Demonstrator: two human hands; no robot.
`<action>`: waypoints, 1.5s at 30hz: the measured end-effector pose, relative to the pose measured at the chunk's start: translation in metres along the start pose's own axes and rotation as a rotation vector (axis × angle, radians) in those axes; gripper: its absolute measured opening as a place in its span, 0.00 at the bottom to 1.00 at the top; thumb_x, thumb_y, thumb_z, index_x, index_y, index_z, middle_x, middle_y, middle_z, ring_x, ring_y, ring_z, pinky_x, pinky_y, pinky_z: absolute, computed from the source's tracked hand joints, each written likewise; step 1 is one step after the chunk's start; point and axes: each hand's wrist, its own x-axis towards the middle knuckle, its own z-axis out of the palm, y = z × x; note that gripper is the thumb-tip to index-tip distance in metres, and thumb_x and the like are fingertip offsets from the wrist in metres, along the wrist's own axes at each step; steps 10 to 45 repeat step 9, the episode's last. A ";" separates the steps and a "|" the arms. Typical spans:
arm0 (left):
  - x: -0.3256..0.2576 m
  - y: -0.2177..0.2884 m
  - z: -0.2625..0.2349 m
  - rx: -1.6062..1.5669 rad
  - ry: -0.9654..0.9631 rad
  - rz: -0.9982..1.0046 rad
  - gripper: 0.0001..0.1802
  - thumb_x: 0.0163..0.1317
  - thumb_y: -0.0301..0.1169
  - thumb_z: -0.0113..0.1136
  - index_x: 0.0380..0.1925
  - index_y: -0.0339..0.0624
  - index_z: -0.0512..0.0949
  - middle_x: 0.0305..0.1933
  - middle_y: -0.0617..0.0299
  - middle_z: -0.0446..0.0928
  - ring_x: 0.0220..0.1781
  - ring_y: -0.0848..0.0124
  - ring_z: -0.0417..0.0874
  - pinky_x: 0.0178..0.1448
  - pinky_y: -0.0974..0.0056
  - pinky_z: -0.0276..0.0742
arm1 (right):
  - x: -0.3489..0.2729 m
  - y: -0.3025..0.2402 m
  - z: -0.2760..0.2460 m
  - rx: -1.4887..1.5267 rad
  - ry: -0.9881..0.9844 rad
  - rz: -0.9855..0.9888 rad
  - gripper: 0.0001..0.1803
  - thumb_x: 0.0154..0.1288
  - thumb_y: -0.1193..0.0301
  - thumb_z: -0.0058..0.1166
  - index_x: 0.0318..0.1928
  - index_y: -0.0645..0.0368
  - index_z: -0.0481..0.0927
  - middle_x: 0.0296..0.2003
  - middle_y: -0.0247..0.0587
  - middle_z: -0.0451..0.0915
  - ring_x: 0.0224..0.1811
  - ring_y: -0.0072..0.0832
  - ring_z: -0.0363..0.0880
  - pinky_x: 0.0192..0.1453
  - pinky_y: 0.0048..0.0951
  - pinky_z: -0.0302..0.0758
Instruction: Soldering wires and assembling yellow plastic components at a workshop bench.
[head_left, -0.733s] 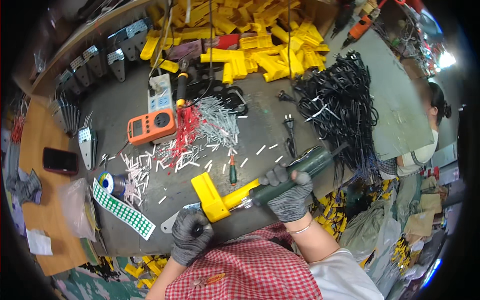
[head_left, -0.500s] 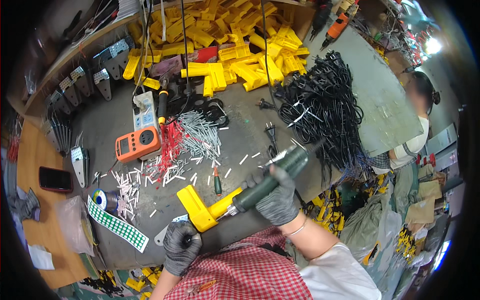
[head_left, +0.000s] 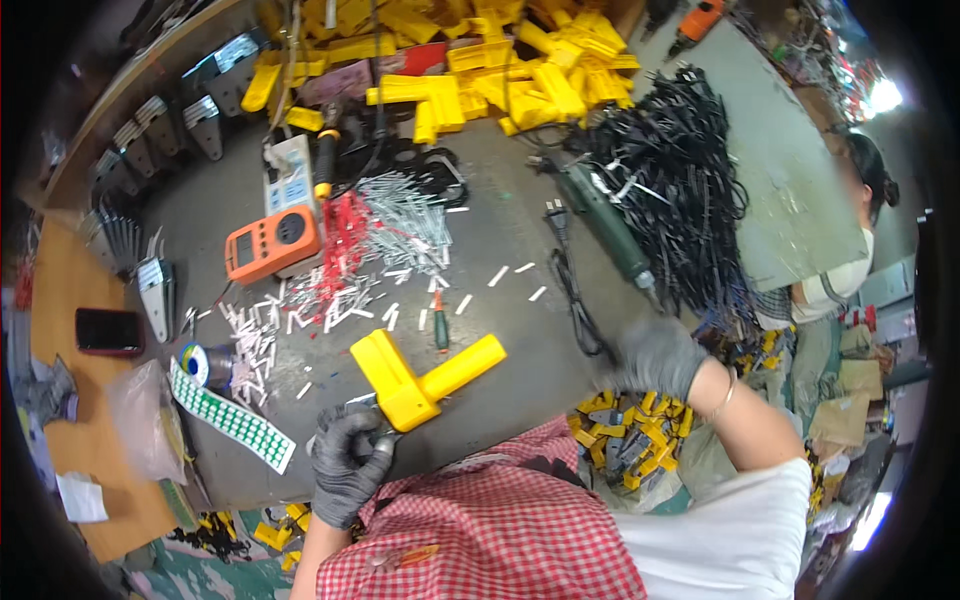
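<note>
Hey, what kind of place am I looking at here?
Probably a small assembly workshop: a heap of yellow plastic housings, a pile of black power cords and an orange meter crowd the grey workbench.

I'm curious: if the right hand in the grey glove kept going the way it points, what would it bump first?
Probably the thin black power cord just ahead of the grey-gloved right hand, then the green power tool; depth is unclear.

A small assembly workshop: a cluttered workbench (head_left: 520,250) with heaped yellow plastic housings (head_left: 480,60), bundled black cables (head_left: 680,190) and an orange meter (head_left: 272,243).
</note>
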 end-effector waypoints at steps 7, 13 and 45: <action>0.034 0.034 -0.025 0.461 -0.147 -0.091 0.40 0.39 0.32 0.80 0.57 0.45 0.74 0.52 0.52 0.77 0.57 0.50 0.76 0.65 0.46 0.69 | -0.019 0.017 0.039 1.392 -0.097 -0.117 0.17 0.64 0.59 0.62 0.37 0.63 0.82 0.26 0.41 0.83 0.26 0.33 0.83 0.31 0.30 0.77; 0.031 0.028 -0.033 0.159 -0.315 -0.332 0.41 0.45 0.36 0.79 0.61 0.47 0.70 0.60 0.49 0.73 0.66 0.47 0.70 0.73 0.46 0.61 | -0.007 0.005 0.051 2.019 0.194 -0.185 0.15 0.65 0.63 0.61 0.40 0.63 0.81 0.25 0.39 0.82 0.23 0.28 0.81 0.28 0.25 0.76; 0.031 0.028 -0.033 0.159 -0.315 -0.332 0.41 0.45 0.36 0.79 0.61 0.47 0.70 0.60 0.49 0.73 0.66 0.47 0.70 0.73 0.46 0.61 | -0.007 0.005 0.051 2.019 0.194 -0.185 0.15 0.65 0.63 0.61 0.40 0.63 0.81 0.25 0.39 0.82 0.23 0.28 0.81 0.28 0.25 0.76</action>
